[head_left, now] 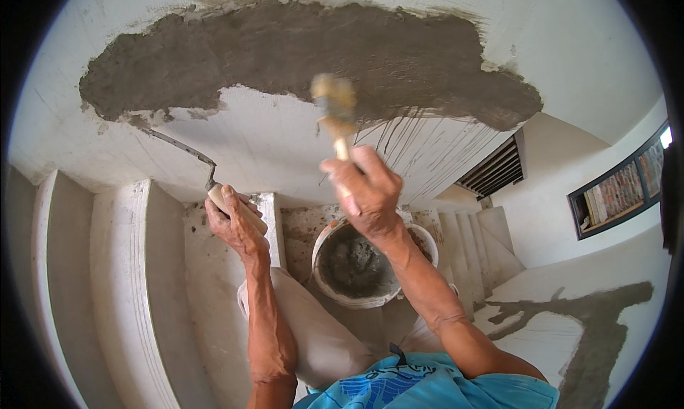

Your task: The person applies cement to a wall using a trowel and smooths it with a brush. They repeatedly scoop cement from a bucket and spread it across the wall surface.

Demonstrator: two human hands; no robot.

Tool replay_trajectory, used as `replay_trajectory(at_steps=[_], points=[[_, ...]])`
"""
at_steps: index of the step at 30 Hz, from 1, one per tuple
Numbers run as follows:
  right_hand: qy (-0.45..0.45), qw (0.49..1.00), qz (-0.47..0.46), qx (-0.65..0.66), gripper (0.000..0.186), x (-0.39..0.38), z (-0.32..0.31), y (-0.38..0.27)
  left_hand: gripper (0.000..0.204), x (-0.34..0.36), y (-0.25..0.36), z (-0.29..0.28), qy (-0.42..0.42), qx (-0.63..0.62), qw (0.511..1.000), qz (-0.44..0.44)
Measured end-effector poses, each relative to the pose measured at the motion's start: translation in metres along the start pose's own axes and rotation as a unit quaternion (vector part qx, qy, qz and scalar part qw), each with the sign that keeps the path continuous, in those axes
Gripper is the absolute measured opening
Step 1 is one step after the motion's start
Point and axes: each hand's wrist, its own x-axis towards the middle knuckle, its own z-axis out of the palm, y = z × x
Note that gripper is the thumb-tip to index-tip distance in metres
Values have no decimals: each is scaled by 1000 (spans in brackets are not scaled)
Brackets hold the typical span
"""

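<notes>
My left hand (237, 220) is closed round the wooden handle of a trowel (178, 145), whose thin blade is tilted up near the lower left edge of a dark wet mortar patch (306, 49) on the white wall. In my right hand (367, 192) is a paintbrush (335, 106), gripped by its pale handle. Its bristles are smeared by motion and overlap the patch's lower edge, so contact with the wall is unclear. Below my right forearm stands a white bucket (319, 270) with grey wet mortar (356, 259) inside.
Stair steps (121, 266) rise at the left, and more steps (470, 249) lie beyond the bucket at the right. A slatted vent opening (491, 168) and a dark-framed window (616, 188) are in the right-hand walls. Another grey mortar patch (595, 338) marks the lower right wall.
</notes>
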Motion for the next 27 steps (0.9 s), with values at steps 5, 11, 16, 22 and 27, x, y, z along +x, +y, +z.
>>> replay_trajectory(at_steps=[5, 11, 16, 22, 27], points=[[17, 981, 25, 194, 23, 15, 2, -11, 34, 1, -1, -2, 9, -3, 1000, 8], [132, 879, 297, 349, 14, 28, -35, 18, 35, 2, 0, -4, 23, 17, 1000, 3], [248, 915, 294, 124, 10, 8, -68, 23, 36, 1, 3, -1, 9, 2, 1000, 0], [139, 939, 246, 196, 8, 13, -46, 11, 35, 0, 2, 0, 1, 16, 1000, -7], [156, 926, 299, 170, 8, 0, -55, 32, 37, 3, -4, -3, 6, -1, 1000, 6]])
